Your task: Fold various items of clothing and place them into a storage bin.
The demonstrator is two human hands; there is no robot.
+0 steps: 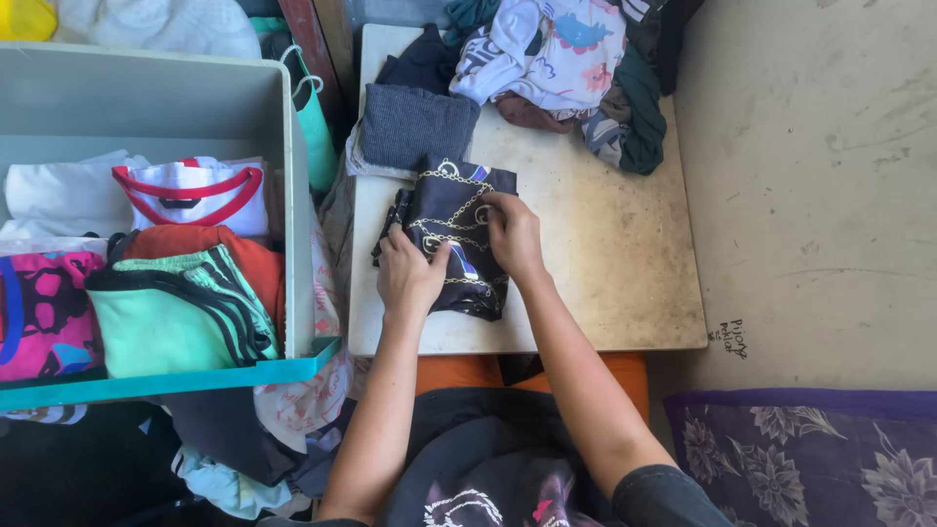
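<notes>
A folded black garment with a gold chain print [451, 205] lies on the left part of a small pale table [605, 263]. My left hand [410, 273] presses flat on its near left part, fingers on the fabric. My right hand [510, 232] rests on its right side, fingers curled over the fabric's edge. Both forearms reach in from the bottom of the view.
A folded grey garment [415, 125] sits just behind the black one. A heap of unfolded clothes [561, 59] covers the table's far end. Left is a grey bin with a teal rim [293, 195] holding folded clothes [185, 283]. A purple floral mat [810, 459] lies at bottom right.
</notes>
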